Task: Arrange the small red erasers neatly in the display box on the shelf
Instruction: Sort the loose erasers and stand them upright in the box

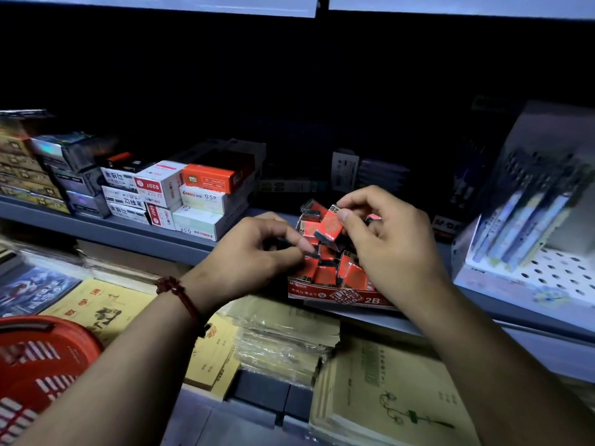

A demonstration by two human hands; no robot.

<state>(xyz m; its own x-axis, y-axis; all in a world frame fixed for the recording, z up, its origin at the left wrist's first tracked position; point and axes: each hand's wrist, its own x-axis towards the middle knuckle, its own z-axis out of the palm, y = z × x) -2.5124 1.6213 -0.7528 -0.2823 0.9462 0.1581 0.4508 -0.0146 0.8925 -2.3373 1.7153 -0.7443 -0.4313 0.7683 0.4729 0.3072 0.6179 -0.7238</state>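
Note:
A red display box [341,296] marked 2B stands at the shelf's front edge, filled with several small red erasers [325,273] lying at mixed angles. My right hand [389,239] pinches one red eraser [330,227] between thumb and fingers just above the box, with another eraser [373,217] tucked among its fingers. My left hand [257,249], with a red bead bracelet at the wrist, reaches from the left, its thumb and forefinger curled onto an eraser [311,251] at the pile's left side.
Stacked staple and pencil-lead boxes [193,197] fill the shelf to the left. A white pen display stand [528,239] rises on the right. Below the grey shelf edge [138,239] lie yellow exercise books [283,339] and a red round container [42,358] at the lower left.

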